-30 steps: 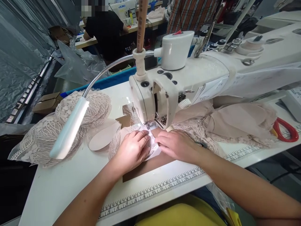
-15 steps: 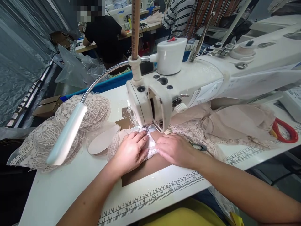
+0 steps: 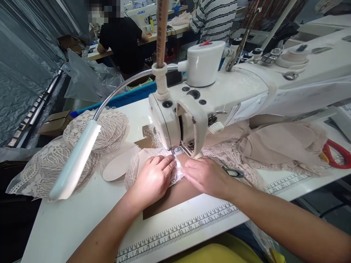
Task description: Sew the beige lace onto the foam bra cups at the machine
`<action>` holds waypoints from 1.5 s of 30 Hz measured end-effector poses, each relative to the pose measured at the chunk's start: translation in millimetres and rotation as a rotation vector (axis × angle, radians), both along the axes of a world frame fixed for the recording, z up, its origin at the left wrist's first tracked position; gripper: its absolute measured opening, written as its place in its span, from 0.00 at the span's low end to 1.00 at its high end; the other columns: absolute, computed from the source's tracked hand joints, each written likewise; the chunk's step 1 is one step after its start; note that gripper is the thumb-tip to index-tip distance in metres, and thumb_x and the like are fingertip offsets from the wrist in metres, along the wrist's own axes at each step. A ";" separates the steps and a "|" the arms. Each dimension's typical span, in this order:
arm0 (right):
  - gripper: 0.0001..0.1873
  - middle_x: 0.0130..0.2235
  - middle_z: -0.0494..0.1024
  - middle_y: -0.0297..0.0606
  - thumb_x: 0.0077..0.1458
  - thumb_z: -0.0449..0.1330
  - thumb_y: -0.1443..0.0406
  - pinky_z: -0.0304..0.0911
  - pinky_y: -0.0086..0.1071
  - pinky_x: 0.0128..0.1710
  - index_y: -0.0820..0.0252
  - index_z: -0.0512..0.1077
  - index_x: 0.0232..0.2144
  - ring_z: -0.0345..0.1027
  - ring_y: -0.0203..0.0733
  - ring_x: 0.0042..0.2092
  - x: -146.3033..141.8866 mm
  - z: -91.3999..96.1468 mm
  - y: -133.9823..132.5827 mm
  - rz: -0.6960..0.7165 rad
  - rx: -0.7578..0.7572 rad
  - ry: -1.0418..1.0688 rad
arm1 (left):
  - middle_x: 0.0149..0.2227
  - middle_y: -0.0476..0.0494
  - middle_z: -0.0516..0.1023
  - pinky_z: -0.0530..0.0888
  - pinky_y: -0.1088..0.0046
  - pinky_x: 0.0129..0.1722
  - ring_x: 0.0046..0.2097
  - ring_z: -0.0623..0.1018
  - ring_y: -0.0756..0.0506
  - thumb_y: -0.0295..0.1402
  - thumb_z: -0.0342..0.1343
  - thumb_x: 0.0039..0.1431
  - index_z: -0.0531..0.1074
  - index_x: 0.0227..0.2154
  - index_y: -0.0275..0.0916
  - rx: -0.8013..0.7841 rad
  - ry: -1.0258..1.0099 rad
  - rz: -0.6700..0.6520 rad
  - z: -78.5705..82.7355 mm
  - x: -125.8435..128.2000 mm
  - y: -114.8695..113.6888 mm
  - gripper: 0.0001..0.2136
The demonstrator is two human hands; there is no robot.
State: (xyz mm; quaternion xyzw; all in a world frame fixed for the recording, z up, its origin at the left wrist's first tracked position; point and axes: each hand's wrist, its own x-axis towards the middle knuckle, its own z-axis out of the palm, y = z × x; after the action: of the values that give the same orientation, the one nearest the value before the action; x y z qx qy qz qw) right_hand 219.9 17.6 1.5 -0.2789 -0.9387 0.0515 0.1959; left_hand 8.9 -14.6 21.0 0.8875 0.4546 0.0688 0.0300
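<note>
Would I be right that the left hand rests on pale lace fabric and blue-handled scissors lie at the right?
Not blue: the head view shows red-handled scissors at the right; the left hand does rest on pale lace fabric.

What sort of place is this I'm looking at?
Most likely a garment sewing workshop. A sewing machine stands on the table in front, a JUKI machine stands farther back, and lace pieces are piled at the left.
</note>
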 end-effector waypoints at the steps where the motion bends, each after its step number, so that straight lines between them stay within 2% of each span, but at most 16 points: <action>1: 0.11 0.28 0.70 0.34 0.59 0.53 0.69 0.49 0.32 0.31 0.60 0.73 0.28 0.58 0.36 0.30 -0.5 0.2 0.4 -0.005 0.008 -0.002 | 0.55 0.38 0.71 0.70 0.60 0.45 0.46 0.71 0.39 0.29 0.46 0.63 0.69 0.51 0.34 -0.003 0.003 0.001 0.4 -0.6 1.3 0.16; 6: 0.11 0.27 0.69 0.35 0.60 0.52 0.70 0.46 0.32 0.28 0.61 0.73 0.29 0.56 0.36 0.29 -3.3 1.4 2.6 -0.030 0.020 -0.050 | 0.51 0.34 0.73 0.70 0.59 0.46 0.44 0.71 0.39 0.30 0.45 0.63 0.69 0.51 0.31 0.005 0.034 0.014 2.0 -4.4 8.6 0.17; 11: 0.11 0.29 0.70 0.35 0.59 0.52 0.70 0.45 0.32 0.27 0.60 0.74 0.37 0.55 0.36 0.28 -4.5 4.0 2.2 -0.034 -0.003 -0.104 | 0.51 0.35 0.73 0.69 0.57 0.47 0.44 0.70 0.39 0.31 0.43 0.64 0.70 0.50 0.32 0.020 0.050 0.045 0.8 -6.9 12.3 0.16; 15: 0.12 0.29 0.69 0.35 0.58 0.52 0.71 0.45 0.32 0.27 0.60 0.74 0.39 0.54 0.36 0.28 -5.2 4.5 2.2 -0.036 -0.006 -0.097 | 0.52 0.34 0.71 0.70 0.58 0.46 0.43 0.70 0.40 0.31 0.43 0.64 0.70 0.50 0.33 0.014 0.040 0.083 -0.7 -8.6 13.7 0.16; 22: 0.14 0.28 0.68 0.35 0.58 0.50 0.72 0.46 0.32 0.27 0.60 0.74 0.40 0.54 0.36 0.27 -4.6 -0.1 2.2 -0.024 0.022 -0.058 | 0.54 0.32 0.69 0.66 0.55 0.54 0.54 0.67 0.35 0.31 0.47 0.61 0.66 0.54 0.32 0.038 -0.021 0.143 -8.4 -12.5 11.6 0.20; 28: 0.13 0.29 0.70 0.36 0.57 0.52 0.72 0.52 0.32 0.31 0.60 0.74 0.40 0.60 0.38 0.31 -6.1 -1.3 0.2 -0.042 0.023 -0.078 | 0.56 0.31 0.66 0.63 0.54 0.58 0.58 0.64 0.34 0.32 0.46 0.61 0.65 0.56 0.32 0.024 -0.041 0.179 -11.9 -13.7 10.0 0.21; 35: 0.13 0.30 0.71 0.37 0.58 0.52 0.70 0.56 0.33 0.35 0.59 0.75 0.41 0.63 0.40 0.33 -11.9 -1.5 0.4 -0.047 -0.026 -0.076 | 0.60 0.29 0.61 0.61 0.51 0.59 0.61 0.61 0.31 0.31 0.48 0.59 0.65 0.56 0.33 0.022 -0.070 0.215 -14.3 -14.5 6.4 0.22; 40: 0.12 0.31 0.73 0.37 0.59 0.52 0.67 0.58 0.32 0.36 0.59 0.75 0.41 0.64 0.40 0.35 -15.7 2.5 -1.5 0.006 -0.128 -0.021 | 0.61 0.31 0.60 0.60 0.50 0.60 0.63 0.58 0.31 0.24 0.50 0.51 0.69 0.49 0.34 -0.093 -0.146 0.261 -2.7 -26.4 3.2 0.20; 43: 0.13 0.29 0.73 0.37 0.61 0.51 0.66 0.57 0.30 0.34 0.58 0.77 0.35 0.64 0.38 0.33 -14.1 6.3 -3.0 0.114 -0.207 0.032 | 0.61 0.36 0.62 0.61 0.52 0.60 0.63 0.58 0.34 0.20 0.49 0.46 0.71 0.43 0.36 -0.252 -0.192 0.187 11.1 -38.8 -8.6 0.19; 45: 0.16 0.27 0.73 0.37 0.62 0.50 0.66 0.57 0.30 0.34 0.59 0.76 0.30 0.64 0.38 0.32 -12.4 9.0 -4.0 0.150 -0.234 0.057 | 0.61 0.40 0.64 0.61 0.54 0.60 0.64 0.58 0.36 0.18 0.48 0.45 0.72 0.40 0.38 -0.367 -0.209 0.105 21.3 -44.9 -26.5 0.19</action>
State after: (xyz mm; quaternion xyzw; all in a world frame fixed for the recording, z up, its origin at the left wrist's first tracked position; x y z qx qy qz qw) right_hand 207.5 13.7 10.5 -0.2273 -0.9386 0.1829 0.1841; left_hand -35.9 -41.1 42.4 0.8304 0.4994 0.0779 0.2344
